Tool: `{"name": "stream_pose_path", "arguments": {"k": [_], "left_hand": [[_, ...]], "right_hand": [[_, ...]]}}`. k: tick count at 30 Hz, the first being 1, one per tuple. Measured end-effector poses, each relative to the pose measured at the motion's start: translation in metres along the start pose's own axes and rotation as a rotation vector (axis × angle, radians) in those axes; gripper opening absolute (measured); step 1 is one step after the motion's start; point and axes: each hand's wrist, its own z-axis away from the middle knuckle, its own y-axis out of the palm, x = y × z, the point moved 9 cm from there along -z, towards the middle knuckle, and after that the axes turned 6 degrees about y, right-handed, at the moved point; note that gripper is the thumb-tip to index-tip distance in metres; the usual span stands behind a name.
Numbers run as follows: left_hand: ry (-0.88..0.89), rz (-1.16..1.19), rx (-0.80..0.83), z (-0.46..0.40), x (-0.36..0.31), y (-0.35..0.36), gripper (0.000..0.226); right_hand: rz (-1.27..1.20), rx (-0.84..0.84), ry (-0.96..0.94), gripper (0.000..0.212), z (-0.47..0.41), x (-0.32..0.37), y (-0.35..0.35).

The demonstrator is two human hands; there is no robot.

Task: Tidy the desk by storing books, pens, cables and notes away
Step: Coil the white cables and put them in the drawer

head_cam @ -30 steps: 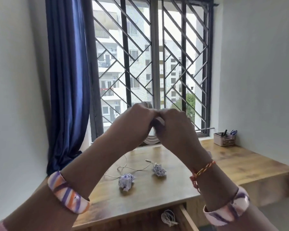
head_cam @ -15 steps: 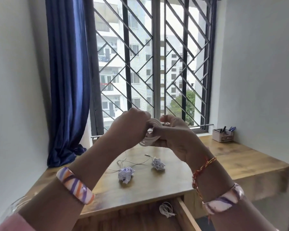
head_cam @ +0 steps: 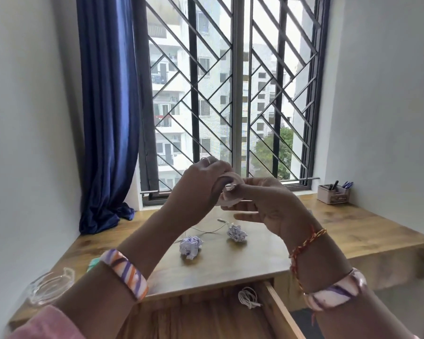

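Both hands are raised above the wooden desk (head_cam: 353,231), holding a coiled white cable (head_cam: 230,192) between them. My left hand (head_cam: 201,184) grips the coil from the left; my right hand (head_cam: 262,204) pinches it from the right. On the desk below lie another loose white cable (head_cam: 208,230) and two crumpled paper notes (head_cam: 190,247) (head_cam: 236,233). A bundled white cable (head_cam: 249,297) rests inside the open drawer (head_cam: 277,311) at the desk's front. A pen holder (head_cam: 332,194) with pens stands at the back right.
A clear glass dish (head_cam: 49,287) sits at the desk's near left edge, with a green item (head_cam: 93,264) beside it. A blue curtain (head_cam: 108,118) hangs at the left and drapes onto the desk. A barred window (head_cam: 230,94) fills the back wall.
The hands have lowered a little and parted slightly, so the white coil now shows between them. The view has tilted down, revealing the glass dish.
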Motion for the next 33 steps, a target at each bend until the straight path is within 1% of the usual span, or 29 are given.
{"name": "stream_pose_path", "arguments": {"k": [2,4,6,7,9,11,13,16,18,20,22,23,26,28,31,33], "left_hand": [[-0.017,-0.036,0.012,0.004,0.002,0.003,0.039],[-0.124,-0.104,0.020,0.010,0.010,0.006,0.034],[-0.232,-0.150,0.011,0.019,0.017,0.007,0.031],[-0.263,-0.170,0.011,0.023,0.020,0.006,0.030],[-0.290,-0.137,-0.022,0.028,0.026,-0.001,0.025],[-0.323,-0.036,-0.078,0.032,0.031,-0.010,0.017],[-0.398,0.098,-0.108,0.038,0.038,-0.014,0.014],[-0.587,0.452,-0.113,0.055,0.053,-0.011,0.017],[-0.699,0.672,-0.089,0.069,0.060,-0.004,0.021],[-0.779,0.837,-0.098,0.082,0.066,0.000,0.020],[-0.856,0.978,-0.155,0.095,0.077,-0.002,0.016],[-0.890,1.036,-0.177,0.103,0.083,-0.003,0.020],[-0.940,1.158,-0.212,0.124,0.101,-0.012,0.045],[-0.941,1.194,-0.202,0.134,0.110,-0.022,0.055],[-0.913,1.107,-0.078,0.143,0.117,-0.037,0.059],[-0.909,1.048,0.000,0.147,0.121,-0.046,0.048]], "right_hand": [[-0.152,0.004,0.021,0.017,-0.004,-0.009,0.003],[-0.280,-0.077,-0.012,0.024,-0.008,-0.015,0.001],[-0.317,-0.157,-0.081,0.032,-0.008,-0.019,-0.002],[-0.315,-0.149,-0.112,0.032,-0.008,-0.021,0.001],[-0.324,-0.066,-0.163,0.025,-0.008,-0.024,0.012],[-0.353,0.013,-0.169,0.018,-0.009,-0.027,0.023],[-0.382,0.061,-0.128,0.013,-0.012,-0.029,0.028],[-0.446,0.174,-0.027,0.019,-0.015,-0.034,0.039],[-0.503,0.255,0.042,0.019,-0.015,-0.039,0.050],[-0.552,0.302,0.086,0.021,-0.018,-0.043,0.062],[-0.548,0.312,0.120,0.020,-0.022,-0.045,0.076],[-0.537,0.309,0.136,0.018,-0.025,-0.046,0.084],[-0.546,0.310,0.186,0.017,-0.028,-0.049,0.114],[-0.532,0.299,0.213,0.019,-0.030,-0.050,0.131],[-0.426,0.220,0.194,0.013,-0.032,-0.052,0.141],[-0.290,0.146,0.097,0.012,-0.032,-0.043,0.143]]}}
